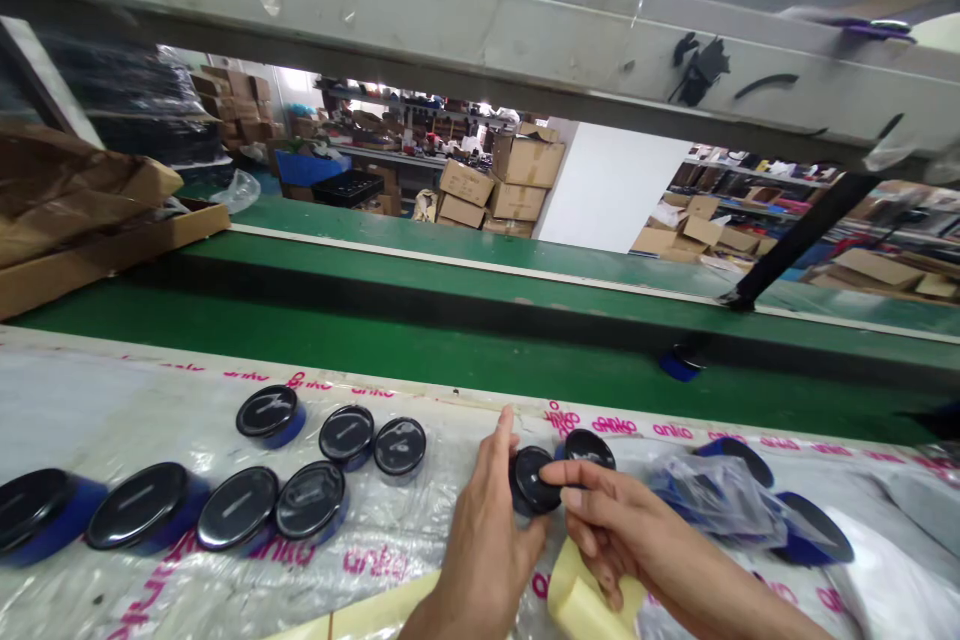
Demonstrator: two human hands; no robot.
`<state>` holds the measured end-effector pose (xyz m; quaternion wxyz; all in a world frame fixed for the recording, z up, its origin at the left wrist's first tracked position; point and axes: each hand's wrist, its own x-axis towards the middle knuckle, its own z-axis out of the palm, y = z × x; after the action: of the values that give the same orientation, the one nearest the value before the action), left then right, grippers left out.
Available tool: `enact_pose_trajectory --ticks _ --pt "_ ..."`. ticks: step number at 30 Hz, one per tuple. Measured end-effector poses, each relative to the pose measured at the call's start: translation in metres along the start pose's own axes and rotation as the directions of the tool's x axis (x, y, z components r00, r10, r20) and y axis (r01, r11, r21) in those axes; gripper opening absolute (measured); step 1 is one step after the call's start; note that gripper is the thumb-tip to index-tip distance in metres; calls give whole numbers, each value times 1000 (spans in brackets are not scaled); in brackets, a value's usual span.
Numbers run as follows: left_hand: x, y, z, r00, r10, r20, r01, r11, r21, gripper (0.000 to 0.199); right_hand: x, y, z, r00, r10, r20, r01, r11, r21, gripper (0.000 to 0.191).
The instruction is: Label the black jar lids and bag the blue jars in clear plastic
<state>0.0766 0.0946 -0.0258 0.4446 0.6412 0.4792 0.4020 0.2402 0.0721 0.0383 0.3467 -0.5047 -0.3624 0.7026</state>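
Your left hand (484, 532): grip clamped round one black-topped container (529, 473); your right hand (624, 517): forefinger touching it, grip unclear.

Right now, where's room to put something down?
The near green strip looks bare between the brown cardboard tray and lone round blue container with black top. Crowded: around the left hand, right hand and round black-lidded container between them, and beside the clear plastic bag.
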Motion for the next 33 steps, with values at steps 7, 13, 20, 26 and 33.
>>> enact_pose_trajectory --ticks 7,13,20,26,33 --pt "0 2 0 1000 -17 2 17 1000 -10 99 -1 -1 0 1000 5 -6 -5 999 -32 52" --pt "0 1 0 1000 3 -7 -3 1000 3 97 0 -3 3 1000 10 -19 -11 998 -63 59" --pt "1 0 0 1000 26 4 -26 1000 14 96 2 -2 3 1000 0 -23 -2 997 -82 59" --pt "0 0 -1 1000 22 5 -22 1000 13 97 2 -3 2 1000 -7 1 7 997 -83 54" --pt "0 2 -2 1000 18 16 -19 999 35 96 -1 -2 0 1000 -3 25 4 999 -55 50"
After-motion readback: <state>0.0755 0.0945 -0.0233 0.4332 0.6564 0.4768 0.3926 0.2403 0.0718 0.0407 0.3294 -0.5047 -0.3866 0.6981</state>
